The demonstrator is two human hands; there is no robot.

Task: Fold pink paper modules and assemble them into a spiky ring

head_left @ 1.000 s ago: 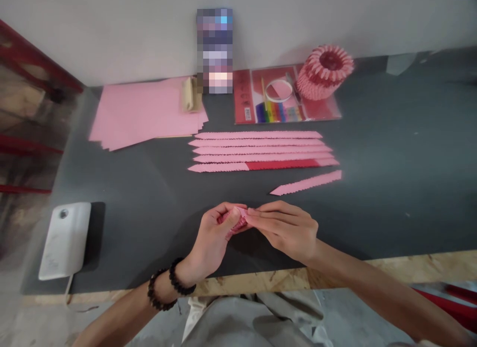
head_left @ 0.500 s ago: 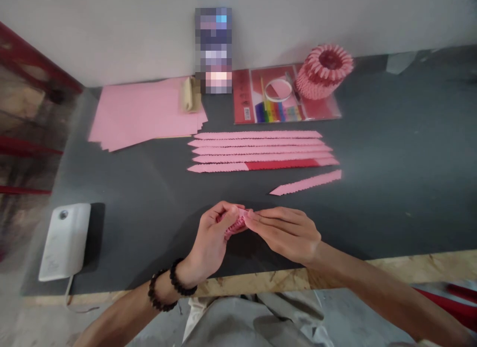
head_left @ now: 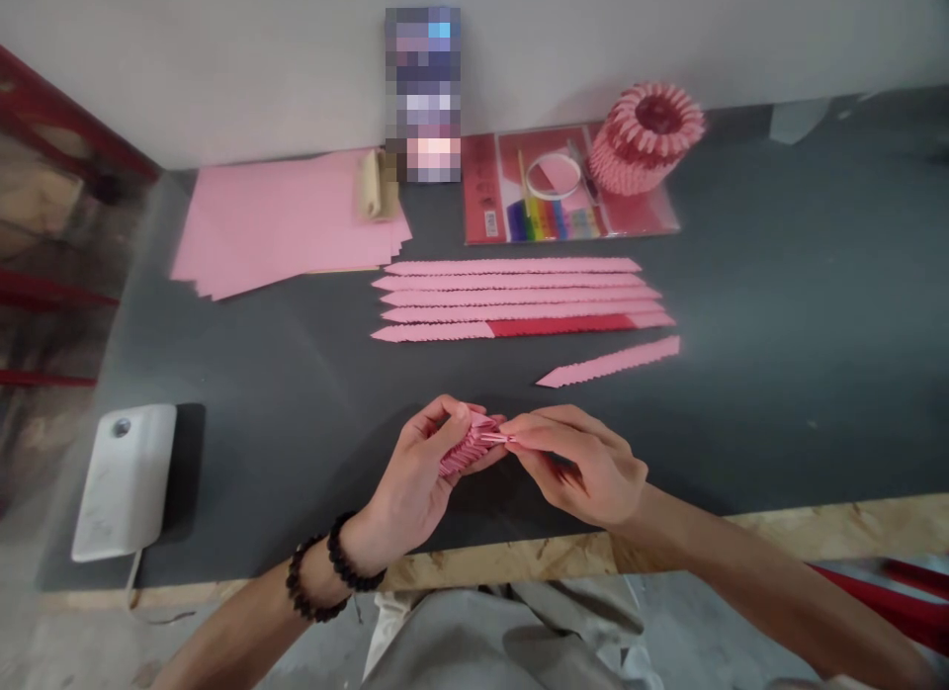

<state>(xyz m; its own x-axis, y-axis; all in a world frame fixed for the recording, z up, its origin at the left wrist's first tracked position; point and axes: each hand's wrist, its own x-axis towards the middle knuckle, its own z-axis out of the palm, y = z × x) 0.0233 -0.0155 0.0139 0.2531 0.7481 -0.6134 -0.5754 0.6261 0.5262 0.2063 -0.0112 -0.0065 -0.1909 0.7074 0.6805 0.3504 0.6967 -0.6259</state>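
Note:
My left hand (head_left: 419, 463) is closed around a bundle of folded pink paper pieces (head_left: 466, 453) fitted one into another. At its right end, my right hand (head_left: 582, 463) pinches a small folded pink paper piece (head_left: 496, 437) between thumb and fingers. Whether that piece is joined to the bundle I cannot tell. Beyond my hands lies a short pink paper chain (head_left: 612, 362), slanting up to the right. Several long pink chains (head_left: 511, 283) lie in parallel rows behind it, the nearest with a red middle section (head_left: 561, 328).
Pink paper sheets (head_left: 274, 220) lie at the back left. Against the wall leans a blurred-out phone-shaped thing (head_left: 424, 97). A pink paper vase (head_left: 645, 141) stands on a red plastic packet (head_left: 485, 191) beside a white ring (head_left: 555, 176). A white power bank (head_left: 126, 482) with a cable sits at left.
My right fingers have drawn slightly back to the right and turned, so the small folded piece now shows between them. The bundle in my left hand is more exposed.

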